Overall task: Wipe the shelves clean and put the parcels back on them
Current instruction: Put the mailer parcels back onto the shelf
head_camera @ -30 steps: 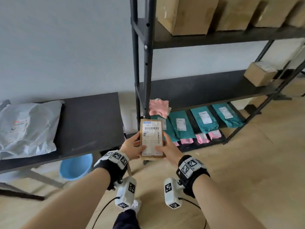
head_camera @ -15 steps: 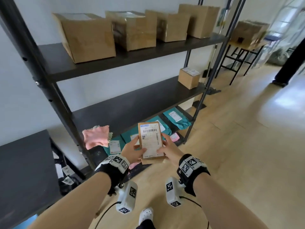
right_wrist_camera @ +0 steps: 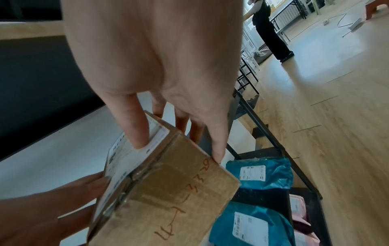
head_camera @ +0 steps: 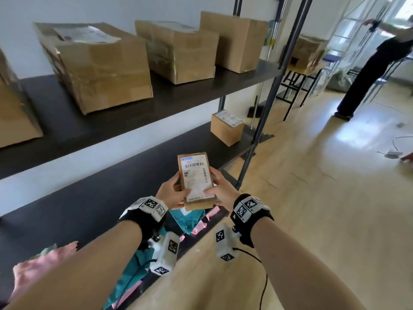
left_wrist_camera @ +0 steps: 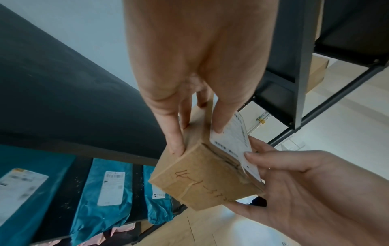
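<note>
Parcel (head_camera: pixel 196 182) sits pinched between both hands — left hand (head_camera: pixel 170 195) on one long side, right hand (head_camera: pixel 223 193) on the other — above the bare middle shelf (head_camera: pixel 93 198). Both grips are fingertip-light (thumbs on the label), so a hurried reach could let it slip or clip the post (head_camera: pixel 263 113). Label text is blurred; the pink cloth (head_camera: pixel 38 265) is partly hidden by the left arm.

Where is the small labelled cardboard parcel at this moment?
In the head view the small labelled parcel is centre frame, held between the left hand and right hand above the middle shelf, short of the small box at its far end.
</note>
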Motion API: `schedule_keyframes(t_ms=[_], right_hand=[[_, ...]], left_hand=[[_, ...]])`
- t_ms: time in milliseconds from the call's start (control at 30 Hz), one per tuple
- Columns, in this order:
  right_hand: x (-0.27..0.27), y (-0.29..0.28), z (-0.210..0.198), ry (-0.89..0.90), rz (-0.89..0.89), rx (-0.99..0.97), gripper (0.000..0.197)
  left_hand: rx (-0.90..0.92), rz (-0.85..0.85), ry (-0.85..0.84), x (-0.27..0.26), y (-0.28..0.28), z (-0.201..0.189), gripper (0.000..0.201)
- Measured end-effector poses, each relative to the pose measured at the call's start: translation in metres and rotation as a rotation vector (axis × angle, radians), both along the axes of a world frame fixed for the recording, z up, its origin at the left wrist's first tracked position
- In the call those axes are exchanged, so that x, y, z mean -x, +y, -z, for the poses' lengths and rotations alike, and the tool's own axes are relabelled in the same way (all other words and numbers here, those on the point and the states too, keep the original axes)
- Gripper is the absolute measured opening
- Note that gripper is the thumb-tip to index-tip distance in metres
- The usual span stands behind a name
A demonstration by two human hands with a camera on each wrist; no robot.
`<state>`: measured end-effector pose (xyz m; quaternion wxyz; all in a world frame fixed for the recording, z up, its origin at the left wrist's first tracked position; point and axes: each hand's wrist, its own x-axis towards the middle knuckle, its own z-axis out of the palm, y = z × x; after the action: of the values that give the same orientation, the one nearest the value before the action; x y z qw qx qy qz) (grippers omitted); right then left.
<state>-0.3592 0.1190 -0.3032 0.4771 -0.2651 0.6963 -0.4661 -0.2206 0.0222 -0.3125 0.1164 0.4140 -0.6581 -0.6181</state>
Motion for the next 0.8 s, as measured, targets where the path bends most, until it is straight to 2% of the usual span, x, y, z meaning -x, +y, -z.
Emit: schedule_keyframes(t_ms=[167,367,467,800], right_hand=[[0.074,-0.048,0.007,-0.004,-0.05,-0.038,0.081],[0.161,-0.109,0.013,0.039,-0.216,-0.11,0.08],[0.198,-0.136,0.018,0.077,-0.287,-0.152,0.079],[0.266,-0.202,0.025,0.209,-0.429,-0.139,0.077]], left_hand=[[0.001,-0.057,-0.016,0.068,-0.038,0.008,0.072],[-0.018,-0.22,-0.058,0.145,-0.077,0.018,0.062],[-0.083,-0.319,-0.068,0.177,-0.089,0.023,0.064],[-0.176,-0.468,-0.124,0.252,-0.131,0.029,0.071]])
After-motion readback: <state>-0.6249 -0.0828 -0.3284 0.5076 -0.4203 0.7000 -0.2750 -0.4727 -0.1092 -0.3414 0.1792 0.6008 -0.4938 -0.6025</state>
